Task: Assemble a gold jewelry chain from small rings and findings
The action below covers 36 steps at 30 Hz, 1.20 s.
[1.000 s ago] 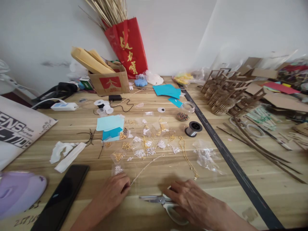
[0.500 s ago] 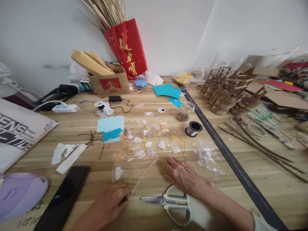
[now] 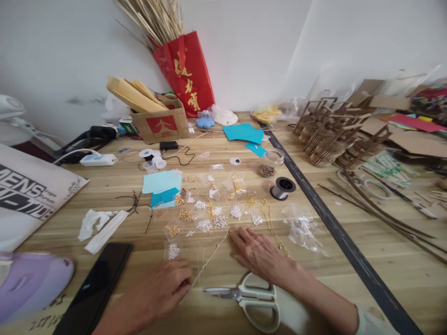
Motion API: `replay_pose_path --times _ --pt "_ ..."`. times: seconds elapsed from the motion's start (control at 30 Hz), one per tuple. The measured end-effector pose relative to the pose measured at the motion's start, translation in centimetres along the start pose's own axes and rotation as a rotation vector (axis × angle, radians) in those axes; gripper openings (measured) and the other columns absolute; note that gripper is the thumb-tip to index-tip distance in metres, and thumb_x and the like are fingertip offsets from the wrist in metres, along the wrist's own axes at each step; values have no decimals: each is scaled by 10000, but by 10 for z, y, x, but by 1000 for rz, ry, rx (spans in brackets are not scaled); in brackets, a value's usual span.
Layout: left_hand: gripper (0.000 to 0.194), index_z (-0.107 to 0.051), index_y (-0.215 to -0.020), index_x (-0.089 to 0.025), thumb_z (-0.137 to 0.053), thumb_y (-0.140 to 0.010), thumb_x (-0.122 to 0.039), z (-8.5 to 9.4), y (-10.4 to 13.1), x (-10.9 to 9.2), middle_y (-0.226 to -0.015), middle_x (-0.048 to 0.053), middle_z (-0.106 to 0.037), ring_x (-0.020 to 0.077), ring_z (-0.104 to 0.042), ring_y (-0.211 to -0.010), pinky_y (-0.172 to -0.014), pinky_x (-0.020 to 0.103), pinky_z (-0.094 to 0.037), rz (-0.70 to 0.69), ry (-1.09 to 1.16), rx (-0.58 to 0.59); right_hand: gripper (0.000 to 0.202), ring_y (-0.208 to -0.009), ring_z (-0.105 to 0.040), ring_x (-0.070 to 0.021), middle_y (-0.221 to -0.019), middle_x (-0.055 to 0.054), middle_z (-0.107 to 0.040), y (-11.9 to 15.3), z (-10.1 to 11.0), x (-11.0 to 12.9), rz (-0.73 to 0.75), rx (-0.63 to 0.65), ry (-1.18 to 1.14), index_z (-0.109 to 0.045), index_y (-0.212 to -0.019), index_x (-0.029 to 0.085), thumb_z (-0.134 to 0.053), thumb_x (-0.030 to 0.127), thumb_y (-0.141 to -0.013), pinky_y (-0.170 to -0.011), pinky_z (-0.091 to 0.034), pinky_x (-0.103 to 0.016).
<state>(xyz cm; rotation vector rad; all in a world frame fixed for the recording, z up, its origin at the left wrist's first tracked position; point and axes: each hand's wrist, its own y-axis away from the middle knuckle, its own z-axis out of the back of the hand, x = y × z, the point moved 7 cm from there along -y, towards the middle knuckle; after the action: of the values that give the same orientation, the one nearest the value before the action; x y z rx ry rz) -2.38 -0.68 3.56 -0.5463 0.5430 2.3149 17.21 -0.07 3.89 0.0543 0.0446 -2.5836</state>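
Note:
A thin, pale silvery bracelet chain lies slantwise on the wooden table between my hands. My left hand is closed, its curled fingers at the near end of the chain. The fingers of my right hand lie stretched on the table, their tips at the small ring on the chain's far end. White-handled scissors rest below my right hand, blades pointing left. Beyond my hands are small clear bags of gold and silver beads. A gold chain lies just past my right hand.
A phone and white cloth strips lie left. A wire spool, a crumpled clear bag and a dark strip are right. Small woven baskets stand farther back. A red bag leans on the wall.
My right hand has shifted slightly left, bringing its fingertips to the chain's ring end. My left hand stays by the near end. The camera view has shifted slightly.

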Motion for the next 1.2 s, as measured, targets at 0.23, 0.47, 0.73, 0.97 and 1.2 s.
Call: replay_pose_path --times 0.23,0.47,0.73,0.97,1.2 --pt "228 -611 -869 -181 -400 -951 -205 24 -62 -39 -872 25 -606 175 -568 -842 -803 321 -435 -139 -111 -117 361 -922 -592 -227 -1088 -109 -592 3 -4 -1 -8 -34 -40 -419 -1226 171 -516 339 -922 -669 -475 -306" --pt "225 -608 -992 -153 -415 -912 -70 0 -88 -52 -1068 75 -614 214 -540 -1050 -955 378 -462 -281 -261 -249 291 -872 -582 -226 -982 -74 -581 3 -2 0 -7 -34 -41 -457 -1164 189 -520 340 -924 -637 -457 -302" --pt "263 -609 -1068 -128 -413 -903 -72 -3 -85 -52 -1144 106 -640 232 -558 -1100 -955 405 -507 -371 -290 -372 390 -893 -581 -232 -1030 -93 -582 2 -6 -1 -19 -54 -44 -441 -1220 165 -560 353 -900 -644 -477 -319" --pt "305 -607 -1113 -132 -386 -910 -78 -6 -84 -46 -1176 105 -642 224 -556 -1135 -953 397 -519 -407 -271 -405 375 -881 -571 -223 -982 -59 -569 -1 -5 -1 -17 -30 -92 -442 -1197 181 -575 358 -893 -625 -475 -313" --pt "296 -625 -1092 -140 -386 -920 -101 -5 -84 -44 -1158 96 -658 220 -576 -1117 -944 381 -528 -397 -284 -418 374 -857 -567 -207 -967 -47 -572 -1 -3 -2 -21 -30 -100 -444 -1202 193 -570 367 -896 -596 -452 -291"
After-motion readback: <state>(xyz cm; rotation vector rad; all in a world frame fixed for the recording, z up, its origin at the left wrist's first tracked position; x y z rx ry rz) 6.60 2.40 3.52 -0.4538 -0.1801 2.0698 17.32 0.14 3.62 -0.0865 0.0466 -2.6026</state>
